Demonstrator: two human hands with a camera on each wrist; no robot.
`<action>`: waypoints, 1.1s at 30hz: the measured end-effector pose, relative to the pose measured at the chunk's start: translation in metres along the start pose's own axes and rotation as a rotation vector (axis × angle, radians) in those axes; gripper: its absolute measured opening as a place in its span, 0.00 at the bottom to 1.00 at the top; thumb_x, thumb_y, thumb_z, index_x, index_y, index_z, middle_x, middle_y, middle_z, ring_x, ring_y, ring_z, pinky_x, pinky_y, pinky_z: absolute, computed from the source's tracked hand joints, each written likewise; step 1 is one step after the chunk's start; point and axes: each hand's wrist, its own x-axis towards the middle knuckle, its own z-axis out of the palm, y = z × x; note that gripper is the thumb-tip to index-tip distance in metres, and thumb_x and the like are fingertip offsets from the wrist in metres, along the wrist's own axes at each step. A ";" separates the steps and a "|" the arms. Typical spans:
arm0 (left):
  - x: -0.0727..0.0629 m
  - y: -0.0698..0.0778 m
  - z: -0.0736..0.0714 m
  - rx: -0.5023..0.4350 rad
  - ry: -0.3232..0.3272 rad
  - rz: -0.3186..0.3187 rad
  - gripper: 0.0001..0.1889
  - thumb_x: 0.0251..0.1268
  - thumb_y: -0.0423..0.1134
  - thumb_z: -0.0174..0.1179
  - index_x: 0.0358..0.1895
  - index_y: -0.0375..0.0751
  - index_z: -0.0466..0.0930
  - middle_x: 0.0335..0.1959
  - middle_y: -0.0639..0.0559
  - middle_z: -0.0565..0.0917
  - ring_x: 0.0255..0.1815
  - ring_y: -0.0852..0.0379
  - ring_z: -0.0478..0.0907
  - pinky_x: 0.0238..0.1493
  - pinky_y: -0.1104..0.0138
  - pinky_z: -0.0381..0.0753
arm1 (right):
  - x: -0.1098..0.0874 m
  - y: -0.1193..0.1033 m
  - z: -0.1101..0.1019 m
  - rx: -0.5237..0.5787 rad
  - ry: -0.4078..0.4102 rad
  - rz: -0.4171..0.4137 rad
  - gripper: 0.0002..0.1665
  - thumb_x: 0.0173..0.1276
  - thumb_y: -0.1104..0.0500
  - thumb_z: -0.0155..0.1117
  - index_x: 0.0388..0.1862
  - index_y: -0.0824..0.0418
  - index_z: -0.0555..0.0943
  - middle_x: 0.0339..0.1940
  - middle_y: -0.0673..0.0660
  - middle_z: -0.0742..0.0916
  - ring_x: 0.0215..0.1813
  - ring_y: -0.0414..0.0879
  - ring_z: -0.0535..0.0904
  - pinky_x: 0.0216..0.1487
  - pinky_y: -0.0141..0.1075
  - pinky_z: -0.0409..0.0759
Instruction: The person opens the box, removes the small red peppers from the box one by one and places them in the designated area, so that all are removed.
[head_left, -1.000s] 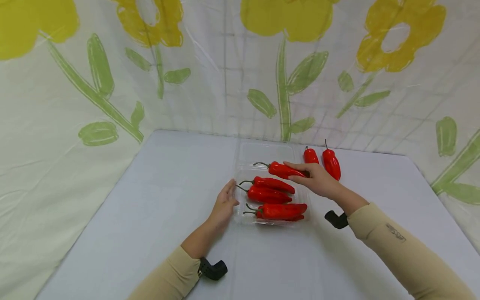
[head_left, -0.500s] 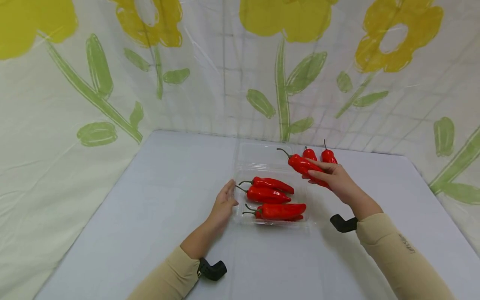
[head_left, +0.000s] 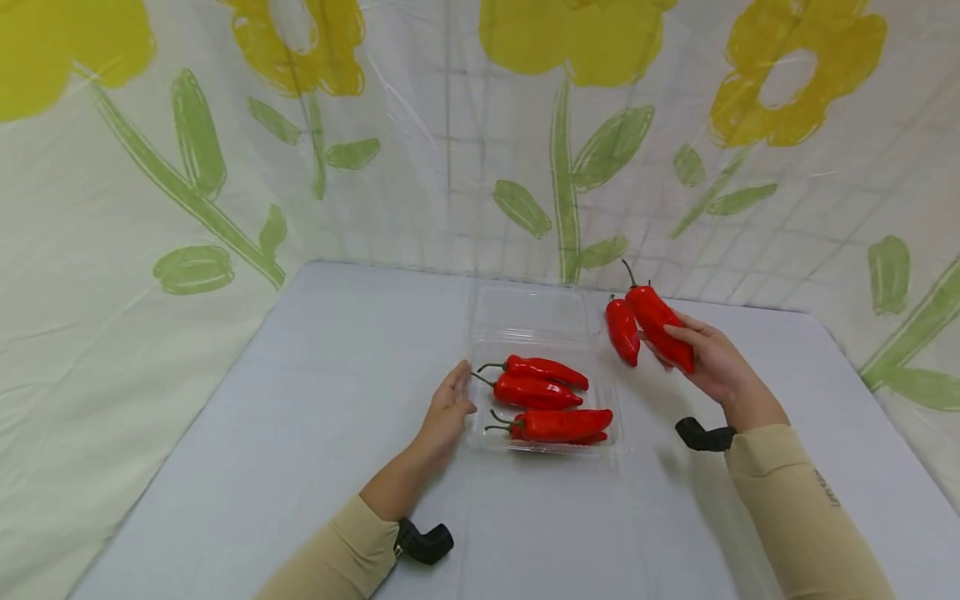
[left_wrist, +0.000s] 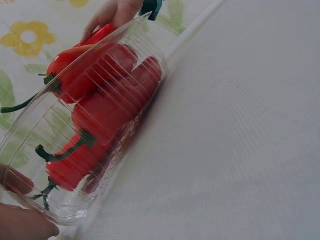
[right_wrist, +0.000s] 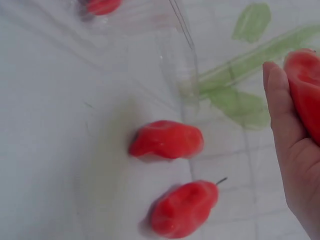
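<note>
My right hand [head_left: 712, 360] grips a long red pepper [head_left: 658, 327] and holds it up over the right back of the table, stem pointing away. Below and beside it lie two more red peppers [right_wrist: 167, 140], one of them mostly hidden behind the held one in the head view. My left hand [head_left: 444, 412] holds the left edge of a clear plastic container [head_left: 540, 344], thumb and fingers at its rim. Several red peppers [head_left: 542, 389] with green stems lie in the container, stems toward my left hand.
The container's clear lid [head_left: 532, 310] is folded back flat toward the wall. A white cloth covers the table [head_left: 360, 358]. Behind it hangs a white sheet [head_left: 420, 167] with yellow flowers. Each wrist carries a black camera [head_left: 425, 542].
My right hand has carried its pepper from above the container's back part rightward over the peppers on the table, turning the stem away from me. My left hand stays in place.
</note>
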 end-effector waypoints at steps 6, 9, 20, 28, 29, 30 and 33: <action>-0.001 0.001 0.001 -0.008 0.006 -0.010 0.39 0.50 0.18 0.36 0.72 0.32 0.45 0.75 0.39 0.48 0.77 0.46 0.41 0.75 0.54 0.42 | 0.007 -0.003 -0.016 0.193 -0.017 -0.025 0.40 0.69 0.58 0.52 0.76 0.49 0.47 0.58 0.46 0.67 0.50 0.41 0.79 0.54 0.32 0.79; -0.001 0.000 0.000 -0.007 0.002 0.000 0.39 0.49 0.18 0.36 0.72 0.30 0.44 0.75 0.37 0.48 0.76 0.44 0.41 0.74 0.53 0.42 | 0.008 -0.004 -0.026 0.257 0.010 -0.018 0.43 0.69 0.58 0.51 0.76 0.48 0.43 0.58 0.45 0.66 0.53 0.42 0.75 0.54 0.33 0.79; 0.000 0.000 0.001 -0.002 0.011 -0.008 0.38 0.51 0.18 0.36 0.72 0.30 0.45 0.75 0.38 0.48 0.76 0.45 0.41 0.74 0.54 0.43 | 0.019 -0.008 -0.057 0.433 0.174 0.057 0.47 0.66 0.57 0.56 0.74 0.35 0.42 0.63 0.39 0.62 0.72 0.43 0.54 0.56 0.34 0.78; 0.001 0.001 0.001 0.011 0.012 -0.015 0.38 0.52 0.19 0.37 0.72 0.31 0.46 0.75 0.39 0.49 0.76 0.46 0.42 0.74 0.54 0.43 | 0.030 -0.008 -0.079 0.427 0.310 0.124 0.50 0.61 0.57 0.62 0.73 0.33 0.46 0.72 0.35 0.52 0.72 0.41 0.53 0.60 0.35 0.75; 0.001 0.001 0.001 0.012 0.014 -0.016 0.38 0.52 0.19 0.37 0.72 0.32 0.46 0.75 0.39 0.50 0.76 0.46 0.42 0.74 0.54 0.44 | 0.031 -0.008 -0.081 0.417 0.326 0.131 0.50 0.61 0.57 0.63 0.73 0.34 0.46 0.72 0.35 0.52 0.72 0.41 0.53 0.60 0.35 0.75; 0.001 0.001 0.001 0.012 0.015 -0.018 0.38 0.52 0.19 0.37 0.72 0.32 0.46 0.75 0.40 0.50 0.76 0.46 0.42 0.74 0.54 0.44 | 0.032 -0.008 -0.083 0.400 0.335 0.139 0.50 0.61 0.57 0.63 0.73 0.34 0.46 0.73 0.35 0.50 0.71 0.40 0.53 0.62 0.34 0.73; 0.001 0.000 0.001 0.009 0.010 -0.006 0.38 0.52 0.18 0.37 0.72 0.31 0.46 0.75 0.38 0.50 0.76 0.44 0.42 0.74 0.53 0.44 | 0.035 -0.008 -0.088 0.373 0.353 0.161 0.51 0.61 0.57 0.63 0.73 0.34 0.45 0.73 0.34 0.49 0.69 0.38 0.53 0.63 0.33 0.72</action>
